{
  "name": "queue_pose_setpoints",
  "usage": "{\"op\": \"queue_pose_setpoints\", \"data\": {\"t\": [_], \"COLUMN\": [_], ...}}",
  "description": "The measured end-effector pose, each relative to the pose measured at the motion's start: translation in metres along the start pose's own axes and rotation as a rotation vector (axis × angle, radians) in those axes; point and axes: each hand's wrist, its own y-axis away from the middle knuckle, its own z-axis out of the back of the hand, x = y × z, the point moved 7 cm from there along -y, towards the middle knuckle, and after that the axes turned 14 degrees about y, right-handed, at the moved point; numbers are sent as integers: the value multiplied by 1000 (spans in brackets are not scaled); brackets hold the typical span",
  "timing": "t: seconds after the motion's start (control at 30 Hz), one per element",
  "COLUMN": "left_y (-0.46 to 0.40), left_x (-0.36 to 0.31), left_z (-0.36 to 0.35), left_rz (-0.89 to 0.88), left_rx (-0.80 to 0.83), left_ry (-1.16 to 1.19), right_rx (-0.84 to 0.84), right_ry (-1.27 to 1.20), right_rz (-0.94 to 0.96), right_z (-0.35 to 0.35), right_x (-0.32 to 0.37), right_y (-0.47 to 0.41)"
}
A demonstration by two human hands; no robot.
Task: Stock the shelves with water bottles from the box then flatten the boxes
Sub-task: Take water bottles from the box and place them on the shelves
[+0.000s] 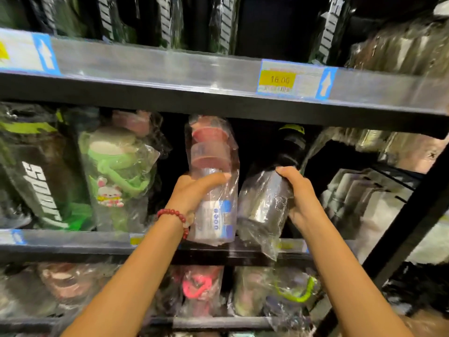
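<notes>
While we're reaching into the middle shelf, head view:
L hand: we're gripping the pink-lid bottle, thumb curled across its front; it's standing wrapped at the shelf's front edge.
R hand: we're clasping the black bottle, tilted, base just over the edge, touching the pink one.
Nearby: green bottle sitting to the left; price tag reading 16.00 above.

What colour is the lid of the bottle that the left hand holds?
Pink, seen through clear wrap, on the bottle in the left hand; head view.
</notes>
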Motion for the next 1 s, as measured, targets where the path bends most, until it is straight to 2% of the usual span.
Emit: {"op": "queue_pose_setpoints", "data": {"t": [0.1, 0.2, 0.37, 0.57, 0.7, 0.87, 1.0], "left_y": [-7, -18, -29, -36, -35, -35, -31], "left_x": [7, 12, 26, 20, 10, 15, 19], "left_z": [-3, 1, 10, 16, 18, 27, 28], "left_rz": [9, -33, -137, -352, -462, -395, -304], "left_rx": [-56, -182, -314, -256, -256, -292, -240], "left_ry": [49, 100, 23, -148, -264, -260, -231], "right_rx": [-28, -98, -176, -70, 18, 132, 145], "right_ry": [-53, -70, 71, 378, 370, 320, 433], "right_rz": [-4, -1, 69, 15, 141, 121, 166], "right_z": [4, 5, -2, -28, -31, -41, -35], "right_x": [-6, -17, -34, -38, -37, -39, -41], "right_y": [-13, -19, -23, -36, -41, -44, -55]}}
